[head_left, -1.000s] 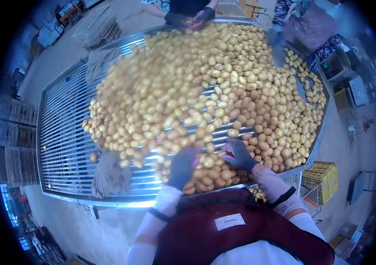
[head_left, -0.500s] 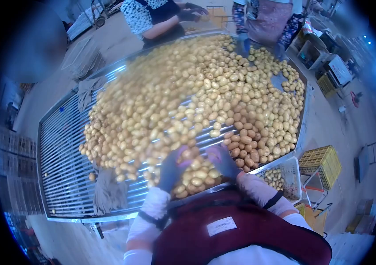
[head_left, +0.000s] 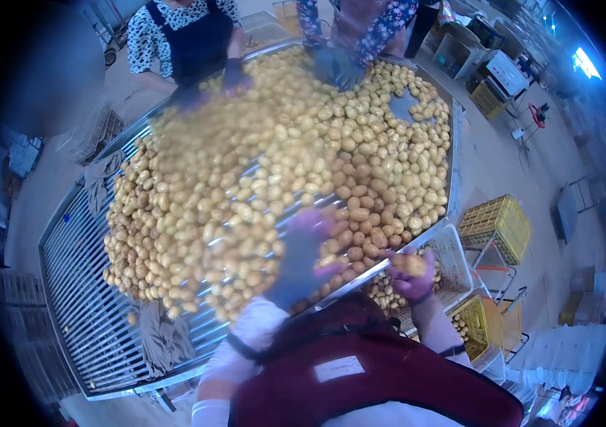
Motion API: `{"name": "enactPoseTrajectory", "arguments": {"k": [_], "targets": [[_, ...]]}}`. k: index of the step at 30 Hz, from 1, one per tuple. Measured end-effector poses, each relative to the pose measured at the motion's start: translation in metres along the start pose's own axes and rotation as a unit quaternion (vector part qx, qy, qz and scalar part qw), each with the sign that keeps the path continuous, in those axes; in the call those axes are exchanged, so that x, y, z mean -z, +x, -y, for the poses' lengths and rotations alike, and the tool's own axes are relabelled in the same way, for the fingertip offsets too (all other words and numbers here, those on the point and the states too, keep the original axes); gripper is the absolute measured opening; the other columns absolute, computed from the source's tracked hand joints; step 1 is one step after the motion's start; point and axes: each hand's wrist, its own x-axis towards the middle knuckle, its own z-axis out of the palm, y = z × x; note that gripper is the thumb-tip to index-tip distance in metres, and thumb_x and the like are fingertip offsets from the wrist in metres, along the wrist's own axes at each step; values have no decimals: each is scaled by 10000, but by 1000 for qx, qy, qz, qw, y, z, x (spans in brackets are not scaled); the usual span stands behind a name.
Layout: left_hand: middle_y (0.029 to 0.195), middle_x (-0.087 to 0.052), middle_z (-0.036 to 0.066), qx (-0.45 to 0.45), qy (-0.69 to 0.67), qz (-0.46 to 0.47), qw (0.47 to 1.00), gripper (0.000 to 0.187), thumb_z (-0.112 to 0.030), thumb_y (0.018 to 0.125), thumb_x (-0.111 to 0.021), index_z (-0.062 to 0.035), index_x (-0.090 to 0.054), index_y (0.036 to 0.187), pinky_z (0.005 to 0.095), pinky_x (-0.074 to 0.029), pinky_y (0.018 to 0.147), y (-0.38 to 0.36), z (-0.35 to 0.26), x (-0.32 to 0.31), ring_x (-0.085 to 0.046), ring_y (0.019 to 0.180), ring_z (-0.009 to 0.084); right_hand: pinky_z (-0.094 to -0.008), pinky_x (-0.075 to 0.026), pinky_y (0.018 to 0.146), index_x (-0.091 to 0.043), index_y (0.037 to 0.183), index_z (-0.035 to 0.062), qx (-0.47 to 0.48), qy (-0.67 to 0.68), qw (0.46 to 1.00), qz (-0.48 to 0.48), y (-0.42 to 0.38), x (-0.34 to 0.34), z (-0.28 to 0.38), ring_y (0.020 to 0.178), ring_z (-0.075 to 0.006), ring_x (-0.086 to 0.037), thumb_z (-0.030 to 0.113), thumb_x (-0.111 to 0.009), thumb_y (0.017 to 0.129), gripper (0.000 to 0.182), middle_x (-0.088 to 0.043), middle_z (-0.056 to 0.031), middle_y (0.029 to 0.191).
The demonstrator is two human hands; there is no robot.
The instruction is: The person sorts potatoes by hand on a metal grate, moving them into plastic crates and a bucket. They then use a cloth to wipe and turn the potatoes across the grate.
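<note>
My left hand (head_left: 297,257), in a dark glove with purple fingertips, is over the near edge of a large heap of egg-sized tan oval produce (head_left: 224,171), potato-like or kiwi-like. It is blurred, but thumb and fingers are apart, with nothing plainly held. Past the table's metal rim, my right hand (head_left: 415,285) is closed around one tan oval piece (head_left: 409,265). That hand is above a white crate (head_left: 452,260) with many similar pieces inside. Browner pieces (head_left: 363,213) lie together on the bars near my hands.
The slatted metal table (head_left: 93,306) shows bare bars at left, with grey cloths (head_left: 162,338) on its edge. Two people work across the heap, their gloved hands (head_left: 340,67) on it. Yellow crates (head_left: 496,226) stand at right on stands.
My right hand has moved right, from the heap to above the white crate, with one piece. My left hand has turned and opened. The people opposite now reach onto the heap; the view has shifted.
</note>
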Motion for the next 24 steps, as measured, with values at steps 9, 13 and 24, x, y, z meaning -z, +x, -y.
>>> {"name": "enactPoseTrajectory", "arguments": {"k": [9,13,24], "targets": [[1584,-260,231,292,188,-183,920,754,-270,925,-656,-25,-289,1537,513,-214,1188,-195,128,73,-247,1471,398,-377,-536,890,-543,1328,76,-27,497,694,-519,-281,137,-76,1151,-252,-577,512,-449,980,566,-574,-144,1311],[1582,-207,285,360,245,-49,899,898,-413,872,-708,-21,-259,1544,542,-206,1181,-265,125,70,-220,1464,451,-398,-495,971,-547,1329,34,-173,200,601,-754,-273,137,-119,1148,-269,-590,357,-517,955,495,-598,-163,1287],[1551,-191,316,311,3,-71,948,1035,-490,708,-848,-105,-328,1516,629,-249,1137,-169,100,-11,-178,1434,536,-649,-156,1131,-446,1453,91,156,-547,820,-66,139,-85,1,1397,-470,-287,716,-565,841,882,-392,-226,1479]]}}
